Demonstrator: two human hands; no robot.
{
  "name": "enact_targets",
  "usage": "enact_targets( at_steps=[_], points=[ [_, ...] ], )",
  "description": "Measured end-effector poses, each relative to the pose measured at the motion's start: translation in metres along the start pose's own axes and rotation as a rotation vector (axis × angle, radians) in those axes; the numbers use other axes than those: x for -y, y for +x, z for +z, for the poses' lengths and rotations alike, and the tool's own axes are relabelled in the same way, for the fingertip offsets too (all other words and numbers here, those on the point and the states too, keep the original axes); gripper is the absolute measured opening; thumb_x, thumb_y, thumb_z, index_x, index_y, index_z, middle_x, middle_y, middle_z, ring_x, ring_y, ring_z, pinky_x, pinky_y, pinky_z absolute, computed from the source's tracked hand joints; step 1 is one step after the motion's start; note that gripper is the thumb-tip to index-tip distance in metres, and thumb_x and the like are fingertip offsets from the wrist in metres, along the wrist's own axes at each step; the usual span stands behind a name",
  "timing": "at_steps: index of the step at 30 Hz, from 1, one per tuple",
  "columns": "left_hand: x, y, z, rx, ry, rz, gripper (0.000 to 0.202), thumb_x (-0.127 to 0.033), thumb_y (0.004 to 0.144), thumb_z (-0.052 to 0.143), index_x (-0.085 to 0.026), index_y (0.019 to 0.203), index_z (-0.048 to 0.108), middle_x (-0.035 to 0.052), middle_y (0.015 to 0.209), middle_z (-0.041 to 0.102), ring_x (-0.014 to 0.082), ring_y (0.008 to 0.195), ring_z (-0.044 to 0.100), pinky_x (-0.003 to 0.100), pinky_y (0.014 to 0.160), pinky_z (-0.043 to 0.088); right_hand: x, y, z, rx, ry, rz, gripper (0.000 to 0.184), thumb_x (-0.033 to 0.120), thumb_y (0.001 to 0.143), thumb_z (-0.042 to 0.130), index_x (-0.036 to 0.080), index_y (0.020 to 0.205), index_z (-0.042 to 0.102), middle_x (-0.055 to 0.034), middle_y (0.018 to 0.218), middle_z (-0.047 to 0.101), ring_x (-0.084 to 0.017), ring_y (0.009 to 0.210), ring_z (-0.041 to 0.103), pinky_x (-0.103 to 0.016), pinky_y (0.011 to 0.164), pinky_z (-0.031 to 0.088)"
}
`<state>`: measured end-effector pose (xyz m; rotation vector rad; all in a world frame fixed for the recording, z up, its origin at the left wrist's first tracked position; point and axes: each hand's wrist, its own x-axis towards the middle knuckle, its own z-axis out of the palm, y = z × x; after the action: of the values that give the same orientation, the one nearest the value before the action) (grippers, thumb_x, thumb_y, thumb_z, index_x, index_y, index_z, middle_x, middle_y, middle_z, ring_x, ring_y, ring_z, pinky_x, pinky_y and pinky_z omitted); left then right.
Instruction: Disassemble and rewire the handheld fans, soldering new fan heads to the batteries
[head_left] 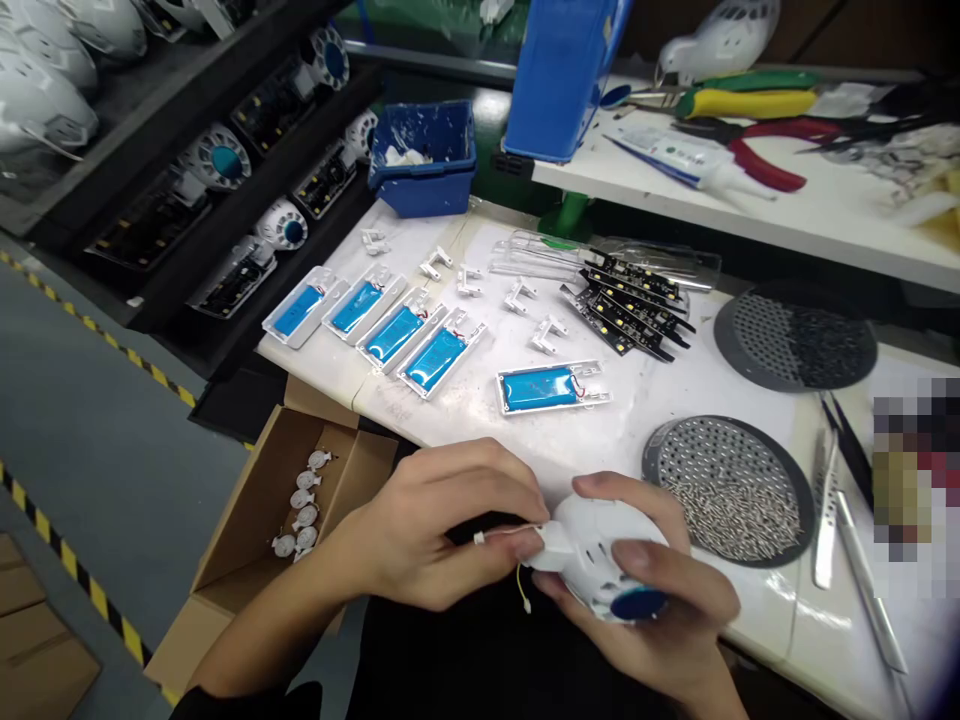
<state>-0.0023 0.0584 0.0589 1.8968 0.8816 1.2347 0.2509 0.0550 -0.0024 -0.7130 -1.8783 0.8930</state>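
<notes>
A rounded white plastic housing (592,545) with slots, a narrow neck and a round blue end is held above my lap at the table's front edge. My right hand (656,590) wraps round its wide body, thumb on the top. My left hand (457,525) is closed at the neck, thumb and fingers pinching there beside a thin white wire with a small connector (479,538). A yellow wire (522,590) with a white plug dangles under the neck. Whether the left fingertips grip the wire or only the neck is partly hidden.
Blue batteries in white trays (442,355), small white brackets (549,333) and black circuit boards (626,305) lie on the table. At right are a dish of screws (731,500), another dish (795,335) and tweezers (825,510). A cardboard box (247,530) stands left, below a dark rack (187,90).
</notes>
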Motion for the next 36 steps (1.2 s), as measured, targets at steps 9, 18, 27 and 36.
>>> enact_targets(
  at_steps=[9,18,27,36],
  points=[
    [0.005,-0.001,-0.003,-0.054,0.125,0.029,0.02,-0.007,0.098,0.074,-0.013,0.116,0.078,0.0115,0.102,0.081,0.0163,0.09,0.08,0.023,0.081,0.067,0.007,0.022,-0.003,0.06,0.159,0.091,0.072,0.009,0.086,0.086,0.023,0.146,0.048,-0.0132,0.137,0.062,-0.029,0.127,0.063,-0.043,0.101,0.057],
    [0.007,-0.002,0.003,-0.091,0.183,0.02,0.012,-0.009,0.096,0.074,-0.014,0.106,0.076,0.0073,0.093,0.08,0.0135,0.081,0.076,0.021,0.074,0.063,0.007,0.024,-0.002,0.066,0.178,0.135,0.07,0.009,0.086,0.087,0.023,0.145,0.05,-0.0118,0.137,0.063,-0.027,0.129,0.063,-0.04,0.104,0.055],
    [0.006,-0.005,0.008,-0.181,0.19,0.022,0.013,-0.013,0.095,0.079,-0.016,0.107,0.076,0.0084,0.095,0.08,0.0169,0.084,0.078,0.026,0.078,0.067,0.008,0.021,-0.002,-0.051,0.141,0.246,0.067,0.016,0.089,0.087,0.024,0.145,0.051,-0.0118,0.138,0.064,-0.027,0.126,0.065,-0.038,0.102,0.055],
    [0.007,-0.007,0.022,-0.186,0.121,0.008,0.013,-0.012,0.092,0.08,-0.016,0.102,0.072,0.0079,0.09,0.078,0.0158,0.08,0.075,0.024,0.074,0.064,0.01,0.022,-0.001,-0.06,0.118,0.207,0.066,0.013,0.089,0.085,0.023,0.144,0.051,-0.0117,0.137,0.063,-0.026,0.127,0.063,-0.038,0.104,0.052]
  ],
)
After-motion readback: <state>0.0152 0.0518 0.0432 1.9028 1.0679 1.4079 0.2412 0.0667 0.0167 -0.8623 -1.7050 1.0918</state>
